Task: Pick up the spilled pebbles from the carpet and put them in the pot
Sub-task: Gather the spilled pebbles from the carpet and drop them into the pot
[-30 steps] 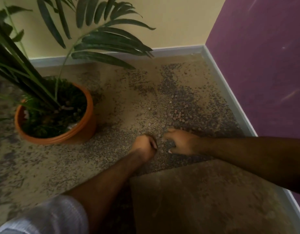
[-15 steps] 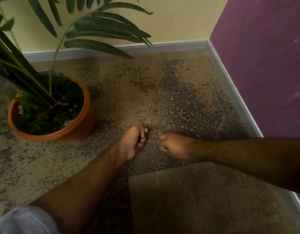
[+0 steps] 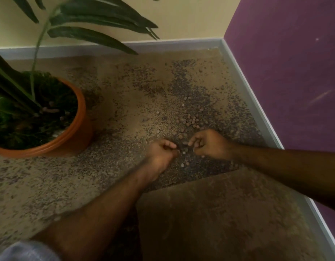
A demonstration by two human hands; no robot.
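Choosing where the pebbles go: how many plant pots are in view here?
1: a round orange plastic pot holding a green palm, on the carpet at the left, away from both hands. Others may sit outside the frame.

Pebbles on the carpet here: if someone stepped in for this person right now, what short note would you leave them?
Left hand: fingers curled, low over the carpet; whether it holds pebbles cannot be seen.
Right hand: fingers curled too, close beside the left; its contents are also hidden.
Pebbles: a cluster lies just beyond both hands, with strays between and near them.
Pot: orange, upright with its plant, off to the left on the carpet.
Done: cannot tell from this view.
Left: gather the cluster and strays, then carry them over to the pot.
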